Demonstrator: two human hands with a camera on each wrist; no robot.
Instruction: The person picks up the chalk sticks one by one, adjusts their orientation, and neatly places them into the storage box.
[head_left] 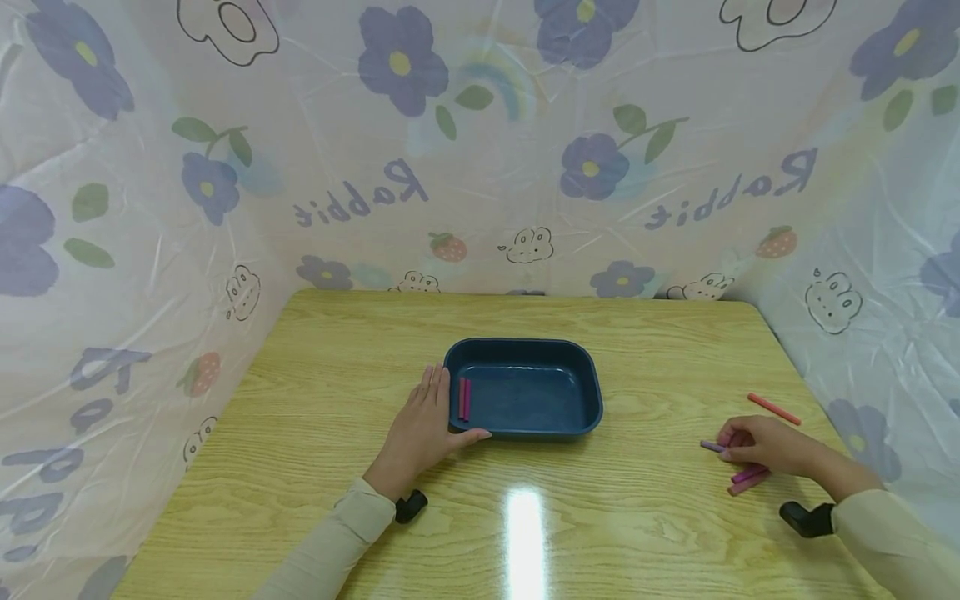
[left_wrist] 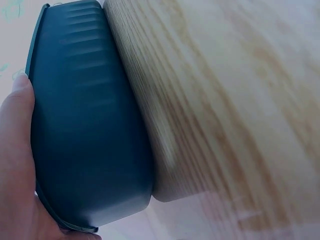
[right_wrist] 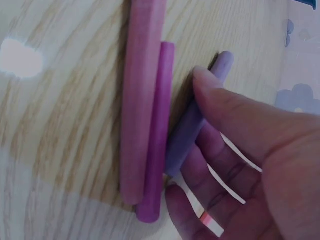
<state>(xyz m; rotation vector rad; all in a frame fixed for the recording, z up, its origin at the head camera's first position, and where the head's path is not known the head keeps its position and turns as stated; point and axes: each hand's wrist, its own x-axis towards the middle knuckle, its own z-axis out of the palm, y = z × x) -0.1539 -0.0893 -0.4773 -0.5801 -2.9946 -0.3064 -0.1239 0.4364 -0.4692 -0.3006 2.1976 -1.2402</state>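
My left hand (head_left: pixel 422 427) lies with straight fingers along the left end of a dark blue rectangular tray (head_left: pixel 525 435), its thumb stretched across the front rim. Inside the tray, a dull pink stick (head_left: pixel 462 398) and a magenta stick (head_left: pixel 468 401) lie side by side at the left end. At the right, my right hand (head_left: pixel 776 446) pinches a slim purple stick (right_wrist: pixel 187 127) between thumb and fingers, low over the table. Beside it a larger pink stick (right_wrist: pixel 141 110) and a magenta stick (right_wrist: pixel 159 135) rest on the wood, close together.
An orange-red stick (head_left: pixel 774 408) lies behind my right hand. The wood-grain table (head_left: pixel 615 517) carries a bright light reflection near its front. A patterned cloth (head_left: pixel 487 167) hangs behind and on both sides. Black wrist mounts (head_left: pixel 806 519) stick out below both wrists.
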